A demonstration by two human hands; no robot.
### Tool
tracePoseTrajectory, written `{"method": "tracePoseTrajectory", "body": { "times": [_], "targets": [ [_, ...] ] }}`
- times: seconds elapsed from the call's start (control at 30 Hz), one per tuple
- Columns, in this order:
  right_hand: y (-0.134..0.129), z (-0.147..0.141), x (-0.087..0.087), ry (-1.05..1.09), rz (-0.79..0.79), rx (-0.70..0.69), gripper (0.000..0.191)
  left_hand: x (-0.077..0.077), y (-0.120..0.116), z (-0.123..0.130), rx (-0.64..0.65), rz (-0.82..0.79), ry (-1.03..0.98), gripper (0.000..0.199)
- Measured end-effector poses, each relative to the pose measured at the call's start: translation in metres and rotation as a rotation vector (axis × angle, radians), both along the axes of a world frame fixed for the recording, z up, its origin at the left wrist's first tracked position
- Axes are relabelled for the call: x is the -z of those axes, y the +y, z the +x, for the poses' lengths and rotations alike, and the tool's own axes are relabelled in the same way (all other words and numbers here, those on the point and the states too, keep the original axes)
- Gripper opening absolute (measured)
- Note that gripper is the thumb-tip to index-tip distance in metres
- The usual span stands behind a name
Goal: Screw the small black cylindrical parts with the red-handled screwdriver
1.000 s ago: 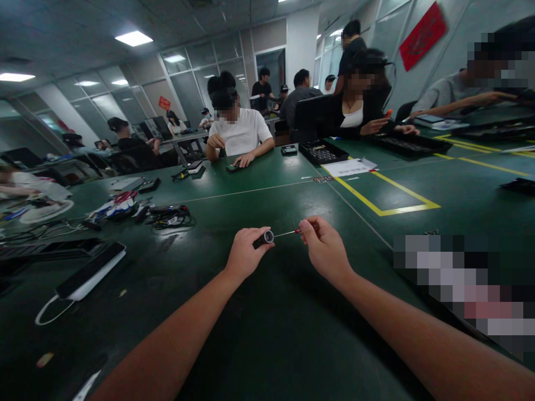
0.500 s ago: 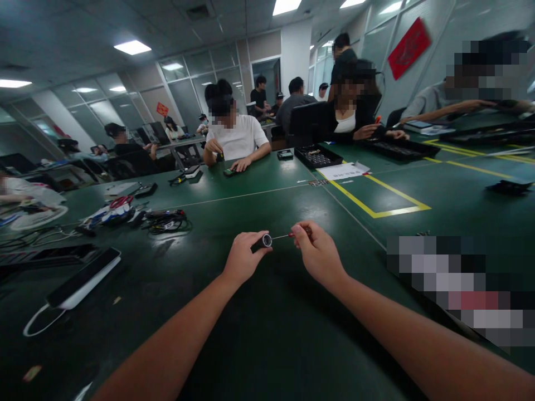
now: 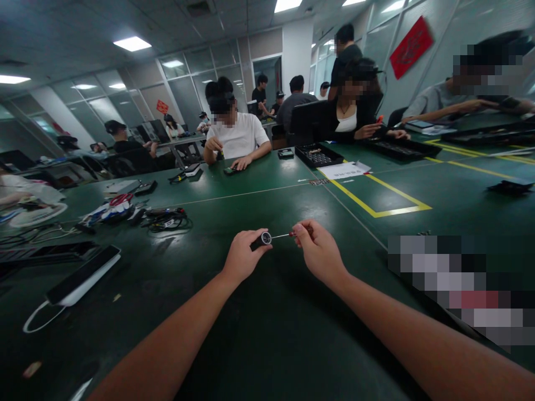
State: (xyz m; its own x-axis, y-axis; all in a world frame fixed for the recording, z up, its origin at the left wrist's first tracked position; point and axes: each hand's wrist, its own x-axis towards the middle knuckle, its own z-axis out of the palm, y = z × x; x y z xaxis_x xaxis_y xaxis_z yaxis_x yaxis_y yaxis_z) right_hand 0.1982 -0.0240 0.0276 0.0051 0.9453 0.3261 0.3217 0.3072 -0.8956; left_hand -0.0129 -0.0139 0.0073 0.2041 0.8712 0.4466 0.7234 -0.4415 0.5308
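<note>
Above the middle of the green table (image 3: 251, 356), my left hand (image 3: 244, 256) is closed round a short black cylinder (image 3: 262, 240) whose round, silver-rimmed end faces me. My right hand (image 3: 320, 250) grips a screwdriver with a thin metal shaft (image 3: 280, 236) and a reddish handle (image 3: 292, 234). The shaft points left, and its tip meets or lies very close to the cylinder's rim. My fingers cover most of the handle.
Left lie a black-and-white device (image 3: 83, 275) with a white loop and a bundle of black cables (image 3: 167, 220). Black trays (image 3: 320, 156) and a white paper (image 3: 343, 170) are farther back. People sit across the table; a pixelated patch covers the right.
Both hands keep their hold on the cylinder and screwdriver, nearly in the same place. The view has shifted very slightly.
</note>
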Motion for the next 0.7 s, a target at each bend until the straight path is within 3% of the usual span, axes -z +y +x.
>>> {"method": "tracePoseTrajectory", "body": {
  "times": [0.13,0.43,0.7],
  "targets": [
    [0.0006,0.0003,0.0002,-0.009,0.000,-0.012,0.032,0.0010,-0.0003,0.0001,0.016,0.005,0.006,0.041],
    [0.0009,-0.0005,-0.0026,0.004,0.003,0.097,0.036,0.0020,0.0002,-0.0003,0.049,0.044,-0.003,0.042],
    [0.0021,0.0038,-0.0040,-0.084,-0.035,0.114,0.051,0.0006,-0.0012,-0.0001,0.045,0.033,0.012,0.040]
  ]
}}
